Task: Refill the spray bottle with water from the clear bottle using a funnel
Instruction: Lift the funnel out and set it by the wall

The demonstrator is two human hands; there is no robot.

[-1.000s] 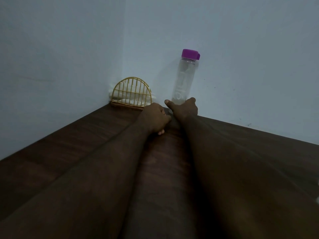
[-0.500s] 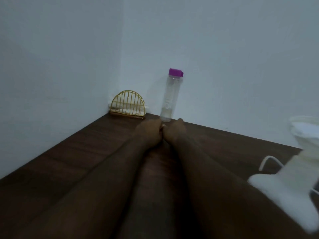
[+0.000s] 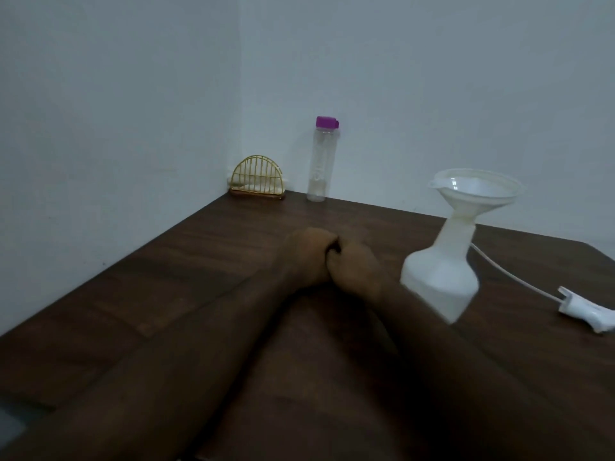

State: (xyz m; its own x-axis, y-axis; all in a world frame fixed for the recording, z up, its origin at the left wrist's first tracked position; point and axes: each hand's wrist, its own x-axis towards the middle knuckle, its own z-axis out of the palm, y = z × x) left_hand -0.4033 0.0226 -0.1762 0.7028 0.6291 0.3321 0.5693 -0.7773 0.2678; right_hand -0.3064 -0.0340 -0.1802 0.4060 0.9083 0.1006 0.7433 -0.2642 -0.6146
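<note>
The clear bottle (image 3: 322,161) with a purple cap stands upright at the back of the dark wooden table (image 3: 186,261), against the wall. To the right stands the white spray bottle (image 3: 441,274), slightly blurred, with a translucent funnel (image 3: 476,191) seated in its neck. Its white spray head (image 3: 585,311) with a thin tube lies on the table at the far right. My left hand (image 3: 306,257) and my right hand (image 3: 356,269) rest together mid-table, fingers curled, knuckles touching, holding nothing. Both hands are well in front of the clear bottle and left of the spray bottle.
A gold wire napkin holder (image 3: 258,179) sits in the corner where the two walls meet, left of the clear bottle. The table's left edge runs diagonally along the wall.
My hands have drawn back from the base of the clear bottle to mid-table. The view has swung right, bringing the spray bottle, funnel and spray head into sight.
</note>
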